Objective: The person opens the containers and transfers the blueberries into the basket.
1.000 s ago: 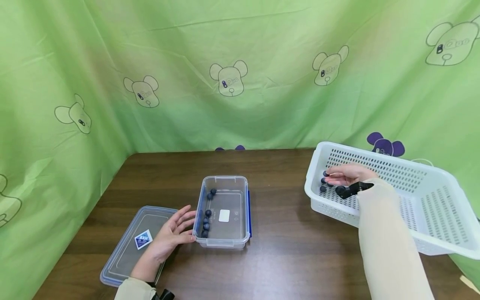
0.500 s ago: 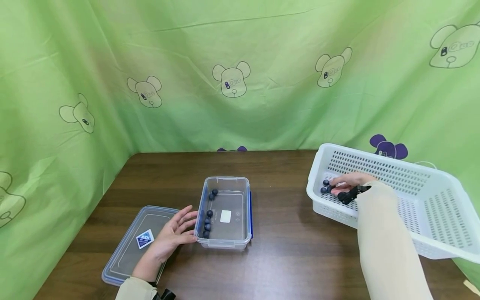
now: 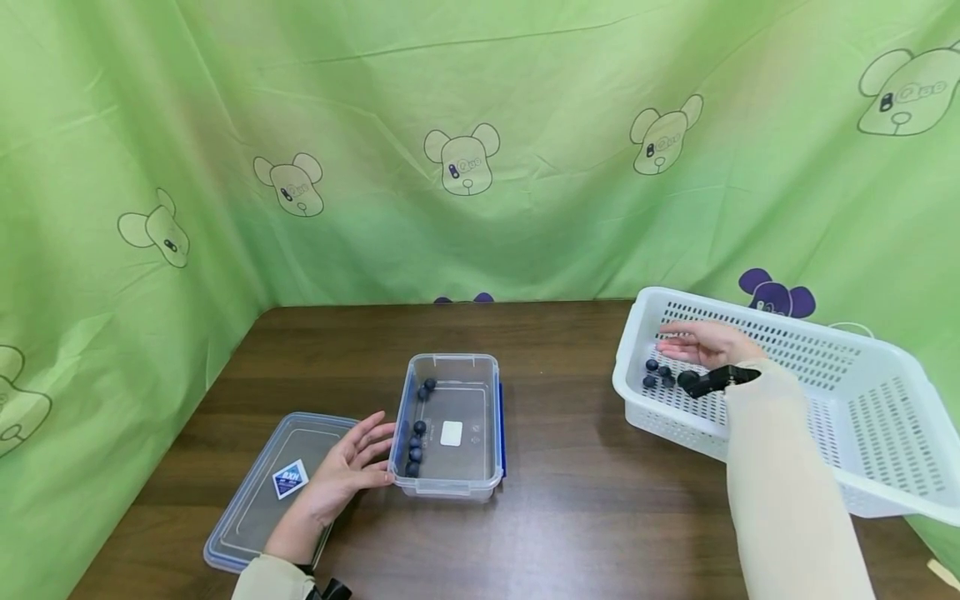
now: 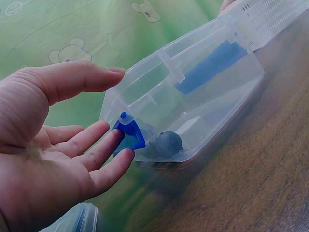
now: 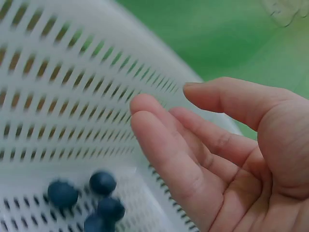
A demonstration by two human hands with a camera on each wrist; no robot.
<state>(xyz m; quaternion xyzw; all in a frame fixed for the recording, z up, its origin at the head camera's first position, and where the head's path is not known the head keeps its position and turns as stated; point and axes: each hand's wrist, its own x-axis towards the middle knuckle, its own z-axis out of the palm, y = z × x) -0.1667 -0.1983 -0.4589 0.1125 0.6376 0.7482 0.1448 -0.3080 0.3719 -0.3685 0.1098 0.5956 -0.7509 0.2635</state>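
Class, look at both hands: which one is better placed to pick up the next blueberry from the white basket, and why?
Probably the right hand: it hovers open inside the white basket, just above the blueberries. The left hand rests against the clear container, far from them.

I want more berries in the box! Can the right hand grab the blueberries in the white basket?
Probably yes. The right hand hangs open inside the white basket, just above the blueberries, and nothing lies between fingers and berries.

dark wooden table (image 3: 570, 517) — clear box (image 3: 450, 487), lid (image 3: 240, 533), white basket (image 3: 870, 492)
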